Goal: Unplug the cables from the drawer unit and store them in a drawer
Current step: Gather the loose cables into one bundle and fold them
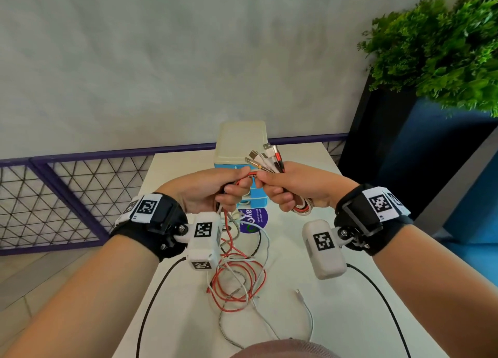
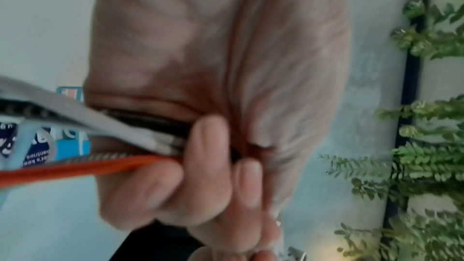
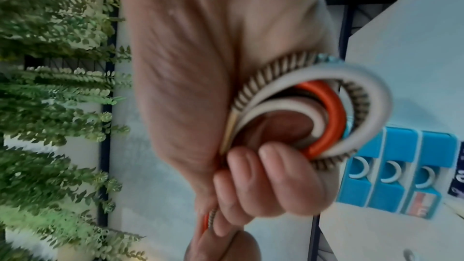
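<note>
Both hands hold one bundle of cables above the white table [image 1: 350,317]. My right hand [image 1: 283,188] grips the bundle near its plugs; several USB plugs [image 1: 262,157] fan out above the fist, and a loop of cables [image 3: 326,106] curls below it. My left hand [image 1: 215,188] grips the same cables [image 2: 140,142] just to the left: red, white, black and braided strands. Their loose lengths [image 1: 237,277] hang down and tangle on the table. The blue drawer unit [image 1: 242,145] with a cream top stands behind the hands; its drawer fronts [image 3: 391,174] look closed.
A round purple sticker [image 1: 253,220] lies on the table before the unit. A white cable end [image 1: 303,301] lies apart at front right. A dark planter [image 1: 390,142] with green foliage [image 1: 436,56] stands right; a purple mesh railing [image 1: 67,196] runs left.
</note>
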### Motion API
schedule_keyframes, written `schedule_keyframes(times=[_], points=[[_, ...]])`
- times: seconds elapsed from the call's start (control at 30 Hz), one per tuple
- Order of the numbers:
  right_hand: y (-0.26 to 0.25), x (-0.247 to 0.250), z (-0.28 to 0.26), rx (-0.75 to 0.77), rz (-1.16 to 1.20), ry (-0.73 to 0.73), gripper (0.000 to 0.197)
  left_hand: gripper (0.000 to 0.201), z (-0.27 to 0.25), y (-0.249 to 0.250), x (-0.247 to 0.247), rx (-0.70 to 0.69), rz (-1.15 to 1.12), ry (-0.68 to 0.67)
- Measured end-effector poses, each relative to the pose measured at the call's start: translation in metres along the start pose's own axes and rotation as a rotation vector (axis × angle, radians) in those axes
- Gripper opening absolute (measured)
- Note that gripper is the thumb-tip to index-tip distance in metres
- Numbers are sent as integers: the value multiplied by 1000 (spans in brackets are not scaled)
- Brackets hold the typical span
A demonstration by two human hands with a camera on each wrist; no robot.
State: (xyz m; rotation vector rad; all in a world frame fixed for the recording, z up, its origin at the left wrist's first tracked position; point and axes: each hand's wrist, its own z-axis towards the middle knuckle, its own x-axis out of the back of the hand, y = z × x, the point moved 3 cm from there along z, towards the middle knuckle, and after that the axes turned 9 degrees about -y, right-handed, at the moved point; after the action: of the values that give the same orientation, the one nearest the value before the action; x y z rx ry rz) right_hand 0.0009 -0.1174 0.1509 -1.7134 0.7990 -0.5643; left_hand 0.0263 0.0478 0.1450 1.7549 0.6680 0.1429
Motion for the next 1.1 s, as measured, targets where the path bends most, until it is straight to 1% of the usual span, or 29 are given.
schedule_keyframes(times=[0.07, 0.13, 0.23, 0.3, 0.37, 0.4, 0.43, 0.47, 0.57, 0.63, 0.7, 0.77, 0.87, 0.9, 0.97, 1.03, 1.1], points=[[0, 1, -1, 26, 49, -12, 24, 36, 0, 0, 0, -25, 7, -7], [0, 7, -3, 65, 81, 19, 24, 38, -1, -2, -3, -42, -36, -39], [-1, 20, -7, 130, 168, 76, 26, 40, -8, -7, -5, -72, -65, -172], [0, 27, -9, 145, 214, 92, 25, 35, -12, -8, -4, -79, -52, -246], [2, 32, -8, 156, 259, 103, 25, 31, -12, -5, -5, -72, -5, -239], [3, 33, -6, 161, 284, 113, 26, 30, -10, -4, -6, -58, 23, -192], [4, 35, -4, 165, 305, 132, 26, 30, -8, -2, -7, -39, 66, -118], [5, 36, -2, 164, 316, 166, 27, 31, -6, 0, -8, -22, 155, -19], [10, 36, 7, 147, 290, 343, 27, 32, 3, 9, -19, 8, 611, 287], [11, 32, 14, 155, 268, 445, 27, 31, 10, 10, -28, 27, 879, 437], [11, 26, 20, 167, 279, 478, 32, 31, 15, 9, -34, 66, 1063, 557], [9, 19, 23, 166, 302, 462, 43, 26, 19, 6, -37, 91, 1207, 639], [5, 11, 23, 149, 375, 431, 59, 8, 25, 4, -49, 108, 1459, 727], [3, 9, 23, 139, 406, 425, 61, 7, 27, 4, -54, 124, 1509, 748], [1, 6, 22, 110, 444, 413, 64, 17, 30, 2, -62, 150, 1565, 768], [0, 6, 22, 82, 454, 393, 64, 25, 30, 6, -68, 146, 1590, 799], [-1, 4, 21, 64, 442, 372, 56, 25, 30, 8, -70, 195, 1593, 793]])
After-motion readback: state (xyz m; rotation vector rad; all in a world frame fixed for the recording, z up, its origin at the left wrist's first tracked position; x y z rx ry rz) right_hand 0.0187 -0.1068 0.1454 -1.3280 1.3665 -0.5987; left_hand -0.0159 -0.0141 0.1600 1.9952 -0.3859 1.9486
